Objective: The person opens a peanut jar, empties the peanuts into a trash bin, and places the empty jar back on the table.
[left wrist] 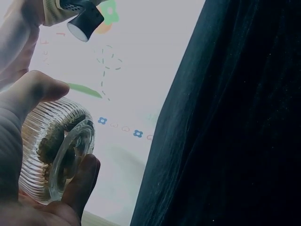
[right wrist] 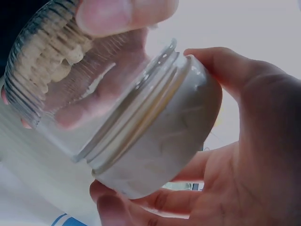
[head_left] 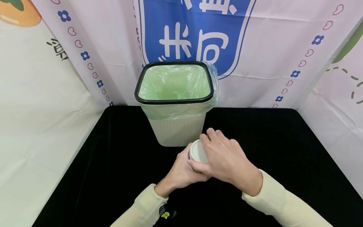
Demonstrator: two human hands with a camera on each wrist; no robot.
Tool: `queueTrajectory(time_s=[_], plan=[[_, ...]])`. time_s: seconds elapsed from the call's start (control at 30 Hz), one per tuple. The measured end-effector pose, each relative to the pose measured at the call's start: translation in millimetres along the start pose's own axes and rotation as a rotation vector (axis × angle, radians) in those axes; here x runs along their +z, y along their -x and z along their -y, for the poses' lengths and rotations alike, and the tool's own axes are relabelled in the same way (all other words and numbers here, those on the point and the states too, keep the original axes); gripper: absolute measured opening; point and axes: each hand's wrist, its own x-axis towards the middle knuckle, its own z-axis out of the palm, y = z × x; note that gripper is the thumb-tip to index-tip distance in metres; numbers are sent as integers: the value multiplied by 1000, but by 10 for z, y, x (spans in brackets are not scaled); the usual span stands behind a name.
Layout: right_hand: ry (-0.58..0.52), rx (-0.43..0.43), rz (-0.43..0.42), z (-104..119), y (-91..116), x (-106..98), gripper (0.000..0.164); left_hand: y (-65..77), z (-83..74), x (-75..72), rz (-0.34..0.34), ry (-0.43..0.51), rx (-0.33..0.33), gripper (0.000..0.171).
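A ribbed clear glass jar point(right wrist: 51, 61) with tan, lumpy contents is held between both hands above the black table. My left hand point(head_left: 181, 171) grips the glass body; in the left wrist view its thumb and fingers wrap around the ribbed jar point(left wrist: 61, 117). My right hand point(head_left: 227, 156) holds the white lid point(head_left: 198, 153) with fingers and thumb around its side. The right wrist view shows the jar tilted, the lid point(right wrist: 164, 136) at its mouth and a pale ring visible at the lid's edge. In the head view the hands hide most of the glass.
Just beyond the hands stands a pale waste bin point(head_left: 178, 130) with a black rim, lined with a green plastic bag point(head_left: 175, 110). Black cloth point(head_left: 85, 176) covers the table. Printed white curtains point(head_left: 261, 63) enclose the back and sides.
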Motion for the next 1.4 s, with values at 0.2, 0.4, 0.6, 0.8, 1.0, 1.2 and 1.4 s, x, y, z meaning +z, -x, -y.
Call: queueTrajectory(time_s=[0.2, 0.4, 0.6, 0.8, 1.0, 1.2, 1.4], plan=[[-41, -29, -26, -13, 2, 8, 62, -4, 13, -1, 10, 1, -24, 92], [-62, -97, -88, -25, 21, 15, 57, -4, 20, -11, 20, -22, -12, 94], [-90, -128, -48, -50, 18, -11, 56, -5, 18, -22, 17, -52, 16, 96], [-130, -151, -12, -73, 13, -26, 57, 0, 19, -26, 12, -58, 26, 97], [-144, -216, -26, -101, -6, -10, 60, 5, 22, -23, 8, -81, 49, 99], [-181, -277, -26, -138, -21, 1, 63, 10, 28, -23, 13, -69, 62, 100], [-254, -314, 20, -181, -45, 9, 67, 7, 27, -26, 22, -49, 66, 101]])
